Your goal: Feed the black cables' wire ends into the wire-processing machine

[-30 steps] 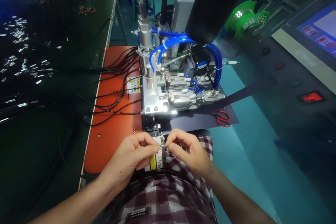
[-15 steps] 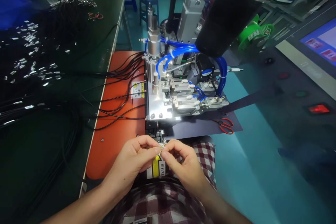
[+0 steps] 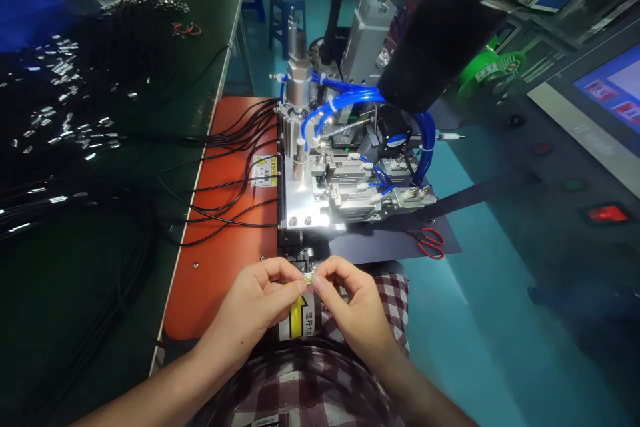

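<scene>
My left hand and my right hand meet fingertip to fingertip at the near end of the machine. Each is closed in a pinch. Between the fingertips shows something tiny and pale, with a thin reddish strand below it; it is too small to make out. Just under the hands is a white label with a yellow arrow. Black cables run over the orange board to the machine's left side, beyond my left hand.
Red-handled scissors lie on the dark plate right of the machine. A dark table with cables and shiny metal ends fills the left. A control panel with a screen stands at right; a black cylinder hangs above.
The view has shifted slightly. The fingertips of my two hands are a little farther apart, and a thin reddish strand now shows between them.
</scene>
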Motion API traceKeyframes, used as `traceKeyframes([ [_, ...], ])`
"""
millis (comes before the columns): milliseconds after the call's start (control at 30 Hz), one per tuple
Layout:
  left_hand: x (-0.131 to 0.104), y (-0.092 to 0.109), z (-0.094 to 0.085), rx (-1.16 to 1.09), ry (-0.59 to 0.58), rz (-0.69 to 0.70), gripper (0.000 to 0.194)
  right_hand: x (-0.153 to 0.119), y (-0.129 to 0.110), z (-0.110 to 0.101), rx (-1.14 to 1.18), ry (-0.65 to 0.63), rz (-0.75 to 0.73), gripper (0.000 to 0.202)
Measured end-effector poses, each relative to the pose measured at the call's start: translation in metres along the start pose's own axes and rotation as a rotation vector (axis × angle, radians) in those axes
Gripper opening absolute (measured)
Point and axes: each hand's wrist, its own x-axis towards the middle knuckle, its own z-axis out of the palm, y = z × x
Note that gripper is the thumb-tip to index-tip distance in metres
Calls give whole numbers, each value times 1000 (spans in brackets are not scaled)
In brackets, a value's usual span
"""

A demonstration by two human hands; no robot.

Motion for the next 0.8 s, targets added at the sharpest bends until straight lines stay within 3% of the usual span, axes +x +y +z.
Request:
traceKeyframes([
  [100, 0, -1, -1, -9, -15, 8, 22, -1, 0, 0, -30, 16, -53, 12],
  [300, 2, -1, -2, -4, -55, 13, 22, 0, -1, -3, -144, 71, -304, 12],
  [367, 2, -1, -2, -1, -64, 16, 22, 2, -1, -6, -87, 44, -246, 12],
  [533, -1, -1, -1, 49, -87, 39, 22, 12, 2, -16, 266, -150, 197, 11],
  [633, -3, 1, 0, 153, -81, 92, 19, 18, 4, -22, 391, -273, 350, 10],
  [733, -4, 3, 0, 253, -70, 156, 17, 19, 0, -25, 318, -303, 337, 10],
  [800, -3, 3, 0, 265, -65, 163, 18, 16, -5, -24, 132, -213, 142, 9],
])
